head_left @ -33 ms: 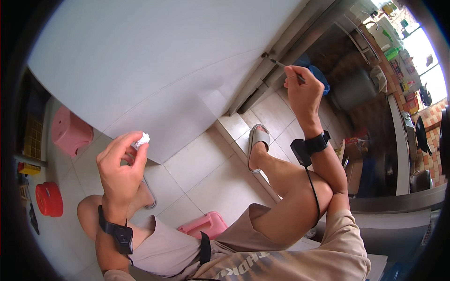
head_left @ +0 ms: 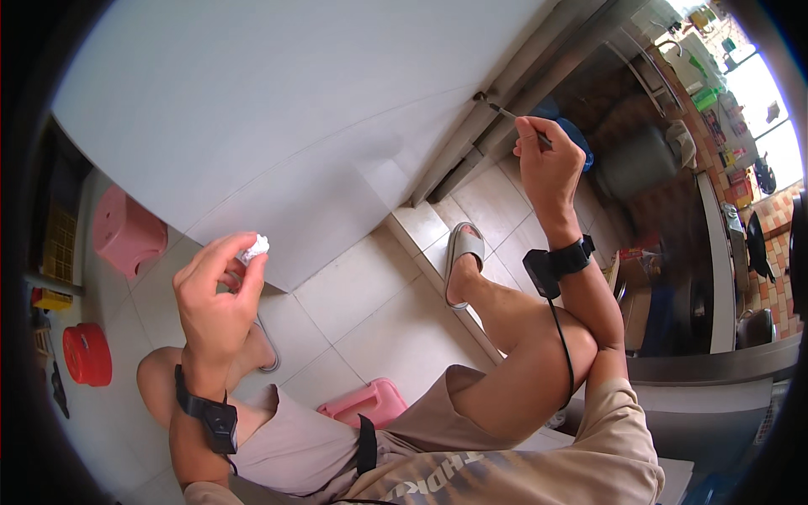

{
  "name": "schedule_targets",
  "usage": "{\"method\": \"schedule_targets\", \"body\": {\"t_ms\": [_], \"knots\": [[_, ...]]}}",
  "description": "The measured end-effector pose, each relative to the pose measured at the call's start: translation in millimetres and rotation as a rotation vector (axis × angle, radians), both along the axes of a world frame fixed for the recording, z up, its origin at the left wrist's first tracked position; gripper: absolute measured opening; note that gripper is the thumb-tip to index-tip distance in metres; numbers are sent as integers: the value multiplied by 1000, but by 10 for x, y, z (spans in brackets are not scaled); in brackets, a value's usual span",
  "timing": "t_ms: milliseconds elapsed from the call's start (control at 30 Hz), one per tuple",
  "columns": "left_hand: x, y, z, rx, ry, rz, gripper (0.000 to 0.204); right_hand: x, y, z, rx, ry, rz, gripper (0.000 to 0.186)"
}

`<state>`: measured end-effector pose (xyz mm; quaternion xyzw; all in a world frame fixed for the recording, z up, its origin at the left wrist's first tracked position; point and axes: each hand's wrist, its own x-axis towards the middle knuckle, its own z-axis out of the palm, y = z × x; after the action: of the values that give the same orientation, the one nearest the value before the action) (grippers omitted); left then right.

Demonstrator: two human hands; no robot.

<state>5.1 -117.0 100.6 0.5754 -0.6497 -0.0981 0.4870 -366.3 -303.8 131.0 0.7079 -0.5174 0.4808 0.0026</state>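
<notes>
Lettering [head_left: 455, 463] shows pale across the front of our tan shirt [head_left: 589, 438], bent by the lens and partly lost in folds. Coloured packages [head_left: 715, 126] at the far right carry print too small for us to read.

Our left hand [head_left: 215, 290] is nearly closed, thumb and fingertips pinching a crumpled white wad [head_left: 257, 247] that pokes out beyond them. It appears near the bottom corner of the large white panel [head_left: 278, 101]; we cannot tell how wide the gap behind it is. Our right hand [head_left: 551, 164] is curled closed around a slim dark tool [head_left: 505, 113], gripped between thumb and fingers. The tool points up and left toward a small dark fitting [head_left: 481, 97] beside the panel's right edge; whether its tip touches, we cannot tell.

That edge runs slantwise along a grey-brown frame [head_left: 467, 139], down to a tiled step [head_left: 421, 229]. Pale floor tiles [head_left: 370, 311] spread between the panel's lower edge and our parted legs, with a pink plastic item [head_left: 379, 402] between our thighs bounding them. On our left, a pink stool [head_left: 128, 231] stands next to the panel, and a red container [head_left: 87, 354] sits lower down, well apart from our left hand.
</notes>
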Motion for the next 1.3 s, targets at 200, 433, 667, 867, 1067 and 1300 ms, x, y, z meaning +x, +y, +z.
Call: {"method": "schedule_targets", "body": {"t_ms": [200,433,667,867,1067,1300], "knots": [[12,-3,-16,30,-8,-3,26,33,22,-130,126,-12,21,17],[5,-42,5,19,17,19,27,144,-5,-134,205,30,99,18],[54,-60,-35,21,-15,27,29,429,323,84,457,-129,252,22],[42,-97,-135,56,-5,2,28,459,277,-16,634,-83,319,22],[36,-87,-155,83,-31,-26,30,360,172,-36,436,-35,246,19],[20,-114,-148,75,27,2,40,479,468,96,162,272,612,18]]}}
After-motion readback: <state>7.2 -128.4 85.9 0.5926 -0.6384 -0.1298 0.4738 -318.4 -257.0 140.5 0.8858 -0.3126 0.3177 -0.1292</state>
